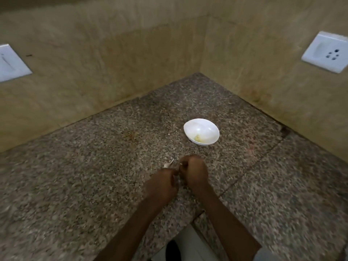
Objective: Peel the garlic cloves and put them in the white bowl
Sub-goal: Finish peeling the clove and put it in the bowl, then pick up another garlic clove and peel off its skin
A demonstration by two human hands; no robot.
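Forearms enter from bottom edge, meet over granite counter. Left hand and right hand touching, fingers curled tight, pinching garlic clove between them. Clove mostly hidden: pale sliver only, blurred. Whitish skin strip just beyond left hand. White bowl upright on counter, near, beyond right hand; pale yellowish peeled bits inside.

Left hand and right hand pinch a pale garlic clove near the white bowl.

My left hand and right hand hide what's between them; the white plastic wall plate is cut off at left.
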